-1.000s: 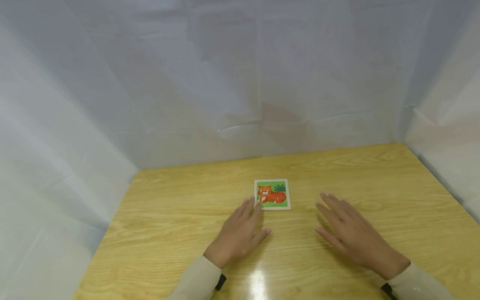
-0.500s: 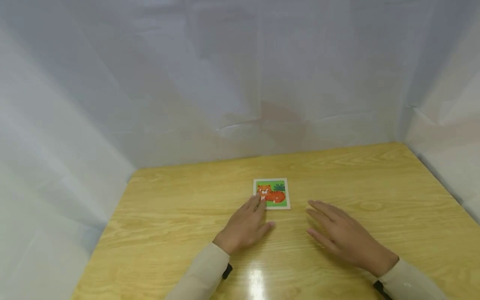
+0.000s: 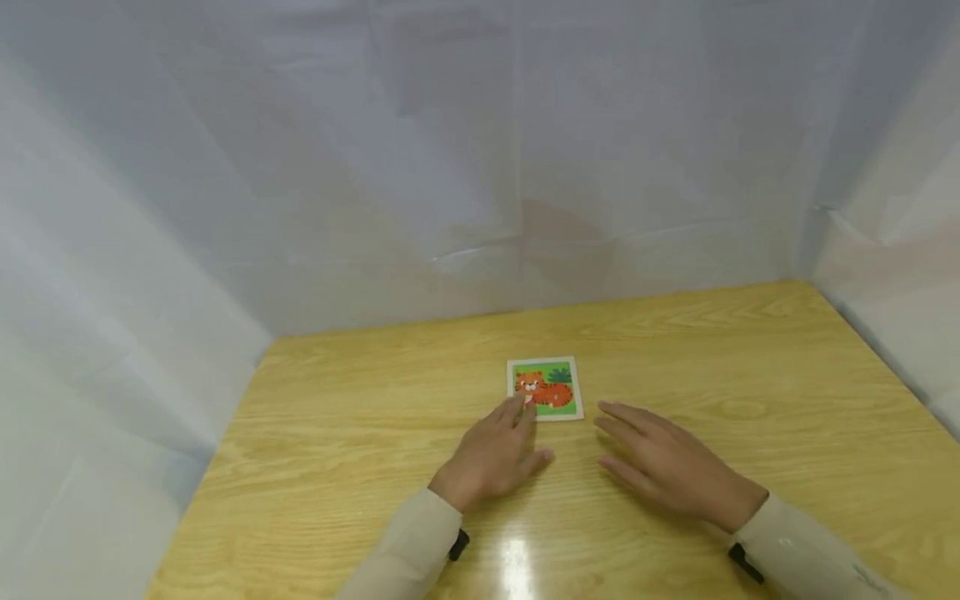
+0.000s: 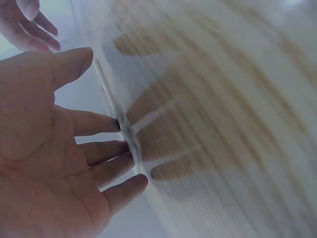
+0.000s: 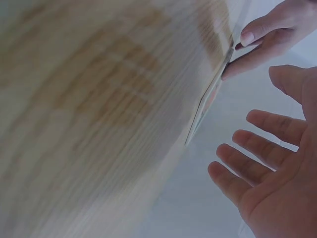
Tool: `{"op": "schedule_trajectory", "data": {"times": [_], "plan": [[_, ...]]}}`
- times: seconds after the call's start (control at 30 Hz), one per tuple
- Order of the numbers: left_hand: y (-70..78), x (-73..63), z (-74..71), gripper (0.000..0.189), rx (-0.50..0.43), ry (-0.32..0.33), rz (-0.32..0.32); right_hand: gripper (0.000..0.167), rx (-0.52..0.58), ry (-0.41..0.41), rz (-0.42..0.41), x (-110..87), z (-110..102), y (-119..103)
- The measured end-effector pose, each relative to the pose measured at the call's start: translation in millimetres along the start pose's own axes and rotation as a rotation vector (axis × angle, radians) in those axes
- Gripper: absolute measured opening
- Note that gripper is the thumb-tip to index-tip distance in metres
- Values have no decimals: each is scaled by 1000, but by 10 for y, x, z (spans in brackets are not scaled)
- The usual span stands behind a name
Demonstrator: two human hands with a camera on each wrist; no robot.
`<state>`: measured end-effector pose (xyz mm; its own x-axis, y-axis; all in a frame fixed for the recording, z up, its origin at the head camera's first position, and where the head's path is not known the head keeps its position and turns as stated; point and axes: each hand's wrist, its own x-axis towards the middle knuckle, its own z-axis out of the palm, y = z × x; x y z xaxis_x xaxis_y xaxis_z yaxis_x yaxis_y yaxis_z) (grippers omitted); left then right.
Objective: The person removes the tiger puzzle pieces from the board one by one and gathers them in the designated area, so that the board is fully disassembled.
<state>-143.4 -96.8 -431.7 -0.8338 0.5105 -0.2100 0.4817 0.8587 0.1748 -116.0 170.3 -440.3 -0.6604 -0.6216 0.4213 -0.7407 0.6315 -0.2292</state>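
Seen from above, with twelve o'clock toward the table's far edge: a white-bordered tiger picture card (image 3: 555,393), flat on the wood-grain table (image 3: 360,400), just beyond the hands. At about seven o'clock from the card, the left hand (image 3: 491,457), with extended, slightly parted fingers over the near left corner; apparently touching, but without grasp. Cannot tell how firm the pressure. At four o'clock, the right hand (image 3: 667,462), likewise with extended fingers, holding nothing, near the card yet apart from it and from the left hand.

Note, over the last second, marked inward travel of the right hand and slight advance of the left, with no obvious shift of the card. Probable significance: card within easy reach from both sides, as yet ungripped.

Note also the card's right and far edges, uncovered by fingers. At twelve, a narrow strip of wood grain before pale sheeting (image 3: 480,167), the closest limit; at three and nine, wider margins for movement. At six, a bright reflection (image 3: 516,567) between the wrists.
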Motion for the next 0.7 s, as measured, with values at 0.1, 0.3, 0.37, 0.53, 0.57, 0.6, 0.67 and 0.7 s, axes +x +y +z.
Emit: {"op": "schedule_trajectory", "data": {"times": [0.1, 0.3, 0.37, 0.53, 0.57, 0.6, 0.67, 0.7], "plan": [[24, -10, 4, 75, 12, -10, 5, 51, 9, -20, 5, 35, 25, 22], [63, -37, -2, 73, 6, -11, 6, 50, 16, -60, -7, 160, 82, 48], [73, -40, -4, 73, 7, -15, 9, 50, 14, -69, -8, 213, 102, 59], [99, -49, -12, 74, 14, -21, 15, 52, 13, -120, 12, 344, 150, 114], [103, -55, -16, 74, 17, -22, 16, 52, 12, -139, 21, 370, 158, 124], [108, -62, -19, 74, 14, -23, 17, 52, 15, -158, 33, 396, 164, 134], [114, -74, -24, 73, 15, -23, 20, 52, 24, -195, 55, 445, 176, 152], [117, -78, -26, 73, 14, -23, 22, 52, 29, -212, 66, 470, 181, 159]]}}
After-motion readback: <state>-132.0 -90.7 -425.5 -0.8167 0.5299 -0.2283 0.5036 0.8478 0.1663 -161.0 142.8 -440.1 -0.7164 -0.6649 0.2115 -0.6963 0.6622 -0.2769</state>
